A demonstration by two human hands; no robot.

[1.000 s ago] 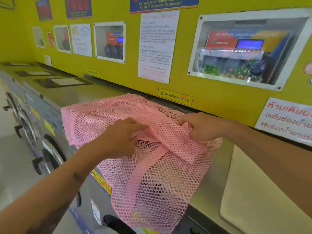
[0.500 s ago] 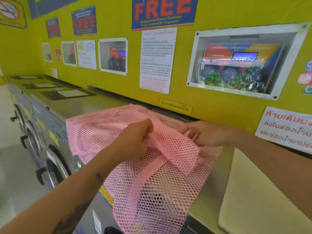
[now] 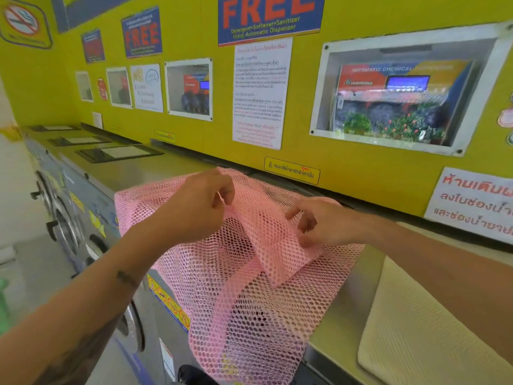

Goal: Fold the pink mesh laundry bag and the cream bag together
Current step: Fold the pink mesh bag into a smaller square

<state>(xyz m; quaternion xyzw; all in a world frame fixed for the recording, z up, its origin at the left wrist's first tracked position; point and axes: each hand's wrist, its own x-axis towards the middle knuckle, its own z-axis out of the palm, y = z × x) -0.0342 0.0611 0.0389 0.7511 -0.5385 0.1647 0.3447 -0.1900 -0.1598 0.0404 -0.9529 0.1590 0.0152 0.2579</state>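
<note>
While both hands pinch it, the pink mesh laundry bag (image 3: 249, 273) lies on the washer top (image 3: 172, 170), front part hanging over the edge. Left hand (image 3: 200, 209) & right hand (image 3: 322, 223) each nip a raised fold. Mesh prob. light, floppy, snaggy; grab at edges/corners. Cream bag (image 3: 416, 329) flat just to the right, untouched; yellow wall (image 3: 361, 173) close behind.

A bright yellow wall (image 3: 361, 168) runs along the back, hung with blue "FREE" posters (image 3: 270, 18), white notice sheets (image 3: 259, 93) and white-framed windows (image 3: 399, 93) onto dispenser units. Below it a row of grey front-loading washing machines (image 3: 83, 218) recedes to the left, their steel tops (image 3: 166, 168) catching daylight above a pale floor (image 3: 36, 262)
</note>
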